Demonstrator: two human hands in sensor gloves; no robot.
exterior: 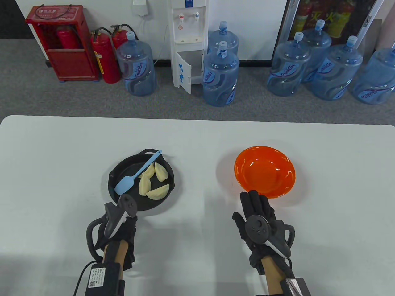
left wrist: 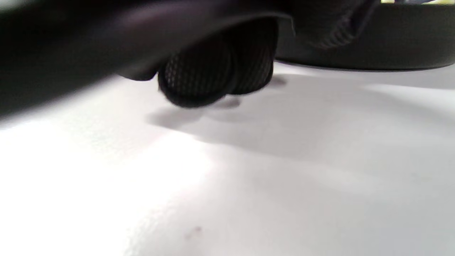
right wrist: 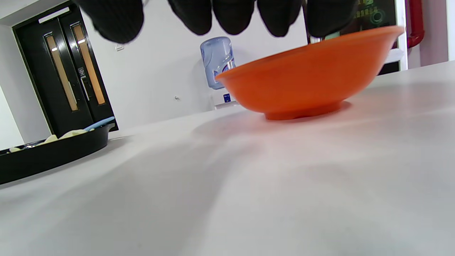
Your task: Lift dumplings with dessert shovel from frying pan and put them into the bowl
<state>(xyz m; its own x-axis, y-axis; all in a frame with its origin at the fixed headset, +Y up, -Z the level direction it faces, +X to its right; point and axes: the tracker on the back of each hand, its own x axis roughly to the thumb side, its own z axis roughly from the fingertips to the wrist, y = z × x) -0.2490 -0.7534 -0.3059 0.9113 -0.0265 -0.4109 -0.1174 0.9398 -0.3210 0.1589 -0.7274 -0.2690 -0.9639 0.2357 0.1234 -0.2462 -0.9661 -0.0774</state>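
Both gloved hands low at the near edge, nothing picked up.

Right hand (exterior: 257, 215) lies flat, fingers straight, tips at the orange bowl (exterior: 264, 170). Left hand (exterior: 118, 222) curled beside the frying pan (exterior: 123, 172), can't tell its grip; blue shovel (exterior: 137, 172) and four dumplings (exterior: 154, 182) inside.

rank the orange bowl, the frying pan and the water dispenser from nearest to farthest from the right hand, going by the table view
From the right hand:
1. Orange bowl: just beyond the fingertips, on the table's right half.
2. Frying pan: off to the left, by the left hand.
3. Water dispenser: on the floor past the table, against the back wall.
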